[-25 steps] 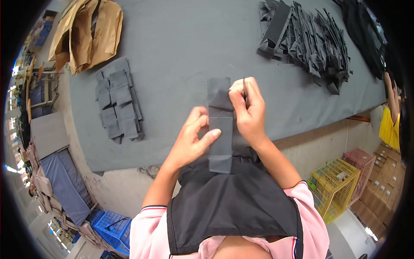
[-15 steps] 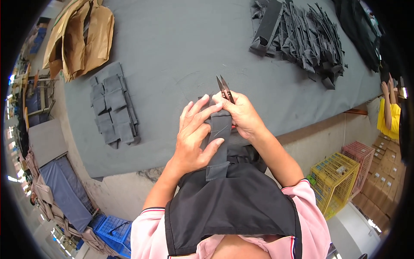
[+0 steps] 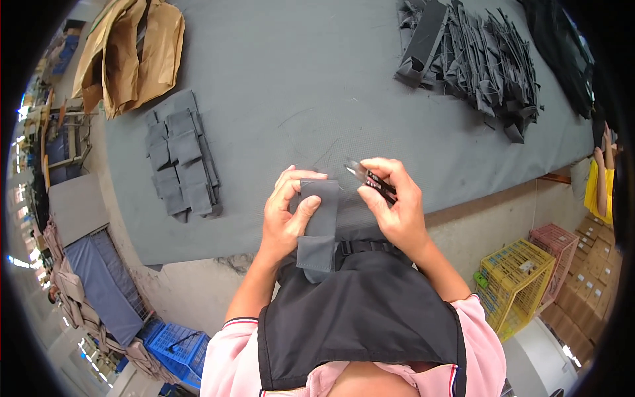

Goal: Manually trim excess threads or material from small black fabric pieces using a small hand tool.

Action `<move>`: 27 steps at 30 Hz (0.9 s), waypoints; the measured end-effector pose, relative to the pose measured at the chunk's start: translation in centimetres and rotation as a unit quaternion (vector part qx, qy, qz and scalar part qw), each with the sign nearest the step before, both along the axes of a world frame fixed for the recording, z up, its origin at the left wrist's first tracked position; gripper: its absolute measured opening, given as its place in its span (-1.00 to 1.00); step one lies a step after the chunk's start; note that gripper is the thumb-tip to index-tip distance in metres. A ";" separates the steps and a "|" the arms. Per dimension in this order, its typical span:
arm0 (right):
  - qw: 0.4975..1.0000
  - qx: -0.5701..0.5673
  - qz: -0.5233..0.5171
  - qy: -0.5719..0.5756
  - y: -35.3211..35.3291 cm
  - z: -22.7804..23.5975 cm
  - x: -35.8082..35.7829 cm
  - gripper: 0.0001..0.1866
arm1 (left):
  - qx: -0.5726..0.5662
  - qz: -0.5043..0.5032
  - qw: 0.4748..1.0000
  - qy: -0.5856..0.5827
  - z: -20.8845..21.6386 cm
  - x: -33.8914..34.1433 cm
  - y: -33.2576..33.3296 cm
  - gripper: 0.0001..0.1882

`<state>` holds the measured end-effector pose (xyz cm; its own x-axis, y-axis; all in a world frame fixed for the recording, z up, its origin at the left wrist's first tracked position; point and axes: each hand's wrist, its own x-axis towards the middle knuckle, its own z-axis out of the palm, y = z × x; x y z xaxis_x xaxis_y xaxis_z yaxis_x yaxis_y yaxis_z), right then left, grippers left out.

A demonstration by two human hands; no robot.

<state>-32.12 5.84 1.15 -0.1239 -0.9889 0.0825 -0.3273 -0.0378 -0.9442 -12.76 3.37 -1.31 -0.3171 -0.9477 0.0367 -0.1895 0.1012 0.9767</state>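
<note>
My left hand (image 3: 286, 213) grips a dark grey fabric strip (image 3: 321, 215), thumb on its face and fingers behind. The strip hangs down towards my black apron, and a folded, stitched flap shows at its lower end. A loose thread shows near the upper edge. To the right of the strip, my right hand (image 3: 400, 205) is closed round small black thread snips (image 3: 376, 181), whose metal points face up and left. A gap separates the snips from the fabric.
Stacked grey sewn pieces (image 3: 183, 162) lie on the grey-covered table (image 3: 264, 79) at left, below a brown paper bag (image 3: 129, 56). A large heap of grey strips (image 3: 483, 63) sits at far right. Yellow (image 3: 516, 284) and blue crates (image 3: 177, 351) stand on the floor. Another person in yellow (image 3: 598, 185) is at right.
My right hand with the snips has moved right and down, away from the fabric. The left hand has shifted slightly down, and the strip has turned so its folded flap shows more.
</note>
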 end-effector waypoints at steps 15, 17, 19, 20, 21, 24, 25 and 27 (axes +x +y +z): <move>0.999 -0.009 0.041 -0.033 1.1 -0.1 -0.9 -0.74 | -0.028 -0.004 1.000 -0.007 1.5 -0.3 -0.4 -0.88; 0.998 -0.008 0.050 -0.027 1.1 -0.2 -1.0 -0.73 | -0.032 -0.006 0.999 -0.019 1.8 -0.3 -0.5 -0.88; 0.999 -0.014 0.051 -0.012 1.2 -0.2 -1.1 -0.73 | -0.035 -0.008 0.999 -0.030 1.9 -0.3 -0.5 -0.88; 0.998 -0.021 0.051 0.002 1.3 -0.1 -1.2 -0.73 | -0.040 -0.005 0.999 -0.036 1.9 -0.4 -0.5 -0.88; 0.998 -0.021 0.051 0.002 1.3 -0.1 -1.2 -0.73 | -0.044 -0.002 0.998 -0.041 1.9 -0.4 -0.5 -0.88; 0.998 -0.031 0.050 0.012 1.5 0.0 -1.0 -0.73 | -0.045 -0.001 0.998 -0.051 2.0 -0.3 -0.4 -0.87; 0.999 -0.025 0.046 0.003 1.5 0.1 -0.9 -0.73 | -0.044 -0.001 0.998 -0.051 2.0 -0.3 -0.5 -0.87; 0.999 -0.018 0.042 -0.006 1.5 0.0 -0.8 -0.73 | -0.060 -0.019 0.994 -0.089 2.4 -0.4 -0.5 -0.86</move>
